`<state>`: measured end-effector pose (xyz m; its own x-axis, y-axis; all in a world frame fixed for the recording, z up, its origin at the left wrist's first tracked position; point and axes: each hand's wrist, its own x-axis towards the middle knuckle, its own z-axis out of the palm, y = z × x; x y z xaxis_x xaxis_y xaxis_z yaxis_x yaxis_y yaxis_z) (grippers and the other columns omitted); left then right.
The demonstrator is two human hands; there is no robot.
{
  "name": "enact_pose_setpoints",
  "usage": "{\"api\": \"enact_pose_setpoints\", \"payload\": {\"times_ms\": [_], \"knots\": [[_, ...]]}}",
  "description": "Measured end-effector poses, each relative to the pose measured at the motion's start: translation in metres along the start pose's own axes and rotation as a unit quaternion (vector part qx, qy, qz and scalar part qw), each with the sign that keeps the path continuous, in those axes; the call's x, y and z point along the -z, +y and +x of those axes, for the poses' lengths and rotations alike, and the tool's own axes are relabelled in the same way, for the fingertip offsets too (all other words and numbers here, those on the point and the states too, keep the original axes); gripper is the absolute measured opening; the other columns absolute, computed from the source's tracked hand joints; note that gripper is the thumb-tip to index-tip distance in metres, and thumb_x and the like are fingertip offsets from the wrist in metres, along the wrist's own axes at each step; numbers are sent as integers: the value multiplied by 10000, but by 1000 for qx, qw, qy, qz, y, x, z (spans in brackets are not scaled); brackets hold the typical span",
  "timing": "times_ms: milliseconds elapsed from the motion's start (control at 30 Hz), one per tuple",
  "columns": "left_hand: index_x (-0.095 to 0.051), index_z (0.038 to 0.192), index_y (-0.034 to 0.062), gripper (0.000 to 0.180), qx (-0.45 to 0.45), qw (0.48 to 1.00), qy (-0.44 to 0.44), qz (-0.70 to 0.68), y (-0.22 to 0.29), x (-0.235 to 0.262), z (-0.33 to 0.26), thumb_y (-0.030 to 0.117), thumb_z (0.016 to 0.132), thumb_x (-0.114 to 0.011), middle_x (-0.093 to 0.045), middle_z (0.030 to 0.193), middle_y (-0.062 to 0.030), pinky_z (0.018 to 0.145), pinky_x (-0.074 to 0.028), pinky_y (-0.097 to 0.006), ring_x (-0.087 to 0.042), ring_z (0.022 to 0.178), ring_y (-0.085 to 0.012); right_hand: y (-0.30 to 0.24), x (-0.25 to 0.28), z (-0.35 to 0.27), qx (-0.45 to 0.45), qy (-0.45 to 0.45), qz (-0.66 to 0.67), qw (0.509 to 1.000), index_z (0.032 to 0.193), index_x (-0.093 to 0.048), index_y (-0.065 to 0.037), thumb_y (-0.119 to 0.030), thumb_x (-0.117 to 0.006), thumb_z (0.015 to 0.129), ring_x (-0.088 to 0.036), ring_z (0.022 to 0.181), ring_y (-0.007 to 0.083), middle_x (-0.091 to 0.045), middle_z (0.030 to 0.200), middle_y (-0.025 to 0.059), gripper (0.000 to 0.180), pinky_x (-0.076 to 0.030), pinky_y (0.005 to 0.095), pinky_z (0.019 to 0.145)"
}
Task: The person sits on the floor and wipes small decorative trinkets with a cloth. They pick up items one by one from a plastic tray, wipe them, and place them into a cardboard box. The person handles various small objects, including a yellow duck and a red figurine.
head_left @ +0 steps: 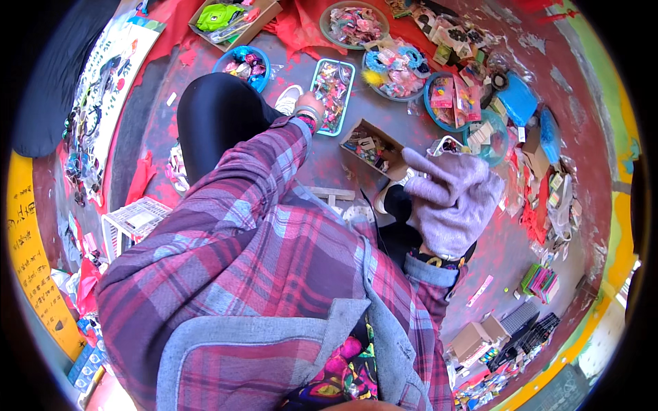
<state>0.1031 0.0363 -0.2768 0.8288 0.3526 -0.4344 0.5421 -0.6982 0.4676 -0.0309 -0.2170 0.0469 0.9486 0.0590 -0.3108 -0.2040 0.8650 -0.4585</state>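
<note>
My left hand (309, 104) reaches forward in a plaid sleeve with a bracelet at the wrist. It rests at the near left edge of a teal rectangular tray (346, 101) filled with small colourful trinkets; its fingers are hidden. My right hand (449, 195) wears a pale purple knit glove. Its fingers stretch out beside a small open cardboard box (362, 128) of little items, with nothing seen in it. A black-clad knee (216, 113) lies left of the left arm.
Round bowls of hair clips and trinkets (394, 68), a blue bowl (241, 65) and a cardboard tray (233, 20) stand further off on the red floor. A white plastic basket (137, 219) sits at left. Packets and boxes (541, 281) are scattered at right.
</note>
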Motion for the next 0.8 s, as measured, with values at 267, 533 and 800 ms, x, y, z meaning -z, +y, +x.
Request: {"api": "enact_pose_setpoints", "payload": {"times_ms": [267, 533, 800], "knots": [[-414, 1251, 112, 544, -181, 973, -58, 131, 20, -15, 51, 134, 741, -602, -325, 1353, -155, 1017, -303, -390, -298, 1258, -329, 15, -3, 20, -12, 44, -68, 997, 744, -508, 44, -412, -465, 865, -482, 676, 257, -451, 662, 133, 473, -386, 288, 506], [-381, 1287, 147, 509, -260, 935, -92, 224, 28, -20, 79, 74, 796, -494, -276, 1382, -138, 981, -353, -417, -225, 1304, -300, 25, -26, 44, -31, 153, 74, 985, 899, -500, 17, -412, -490, 854, -523, 813, 208, -528, 936, 235, 431, -297, 240, 506], [-468, 1191, 127, 454, -308, 918, -92, 233, 21, -33, 78, 30, 750, -521, -408, 1270, -166, 940, -398, -400, -293, 1260, -335, 26, -3, 43, -62, 128, 5, 990, 960, -464, 1, -430, -505, 843, -498, 807, 176, -481, 1075, 324, 449, -307, 226, 498]]}}
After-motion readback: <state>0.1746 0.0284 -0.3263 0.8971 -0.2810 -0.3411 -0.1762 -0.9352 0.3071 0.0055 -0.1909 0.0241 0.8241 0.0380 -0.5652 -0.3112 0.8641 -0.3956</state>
